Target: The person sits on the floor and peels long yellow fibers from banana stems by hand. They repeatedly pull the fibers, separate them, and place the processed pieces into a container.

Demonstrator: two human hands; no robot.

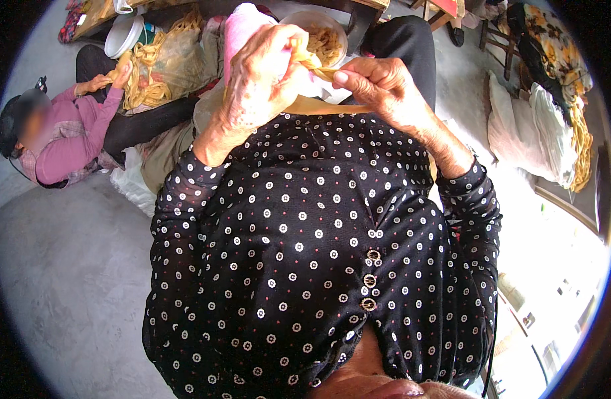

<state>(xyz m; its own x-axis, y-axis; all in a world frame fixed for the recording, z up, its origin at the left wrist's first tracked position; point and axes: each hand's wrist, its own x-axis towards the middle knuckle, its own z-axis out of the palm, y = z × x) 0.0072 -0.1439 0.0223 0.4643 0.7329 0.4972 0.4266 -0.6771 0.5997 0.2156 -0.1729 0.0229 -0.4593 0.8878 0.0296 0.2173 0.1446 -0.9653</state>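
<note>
My left hand (263, 75) pinches one end of a short twisted strand of yellow, fibrous or strip-like material (313, 65) between thumb and fingers. On its other end, my right hand (385, 87) closes thumb and forefinger, so the strand spans the gap between my hands at lap height. A flat tan strip (328, 107) crosses below both hands, in front of my dotted black shirt; where its ends go is hidden. Just beyond the hands stands a round pale basin (343, 37) that holds pieces of similar yellow material (324, 45). Pink cloth (235, 37) lies beside my left hand.
At left a seated person (68, 134) handles yellow strands over a large plastic bag (186, 65). A white bucket (123, 40) stands behind. On the right are a wooden stool (500, 45), white bags (530, 134) and hanging yellow strands (580, 149).
</note>
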